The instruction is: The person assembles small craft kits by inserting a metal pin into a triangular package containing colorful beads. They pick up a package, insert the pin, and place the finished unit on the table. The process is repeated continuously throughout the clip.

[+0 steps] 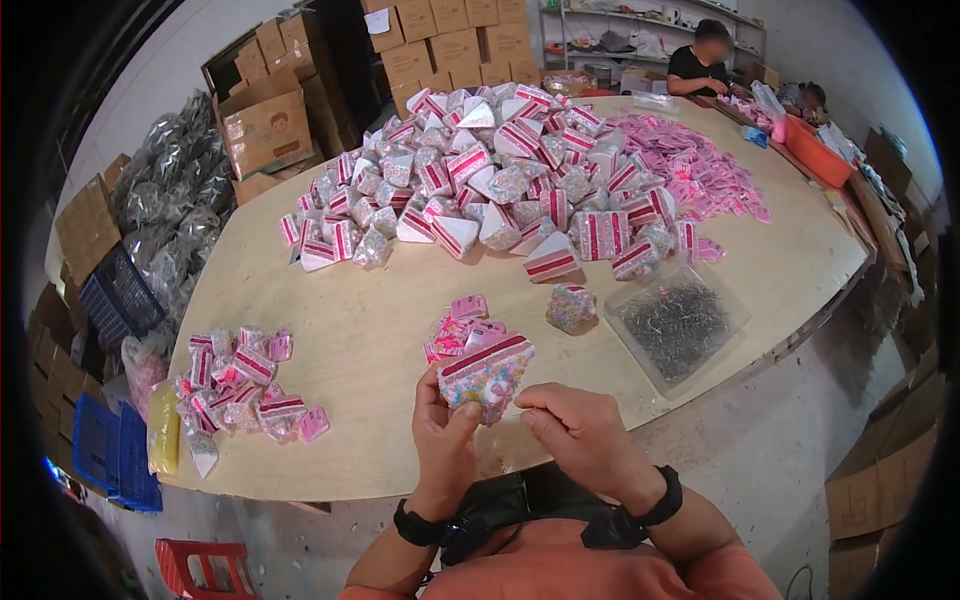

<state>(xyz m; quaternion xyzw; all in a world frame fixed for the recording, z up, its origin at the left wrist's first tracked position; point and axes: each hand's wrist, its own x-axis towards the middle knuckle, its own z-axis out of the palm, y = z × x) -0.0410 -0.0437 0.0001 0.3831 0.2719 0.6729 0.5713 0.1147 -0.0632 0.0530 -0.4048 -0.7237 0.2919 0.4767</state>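
Observation:
My left hand (447, 425) is closed around a cake-slice-shaped ornament (487, 375), with a dark red stripe along its top and pastel sprinkles on its face. At the ornament's right edge, my right hand (580, 432) is pinched; anything between its fingertips is too small to make out. Just behind the held ornament lie several pink cards (467, 310). A sprinkle-covered piece (572, 308) sits to the right of them. Farther right stands a clear plastic box (677, 325) full of thin metal pins.
A big heap of cake-slice ornaments (470, 170) covers the table's far middle, beside a pile of pink cards (690, 165). Ornaments with cards (240, 385) lie at left. Blue crates (115, 455) and a red stool (205, 568) stand left of the table. Another person (700, 65) sits at back right.

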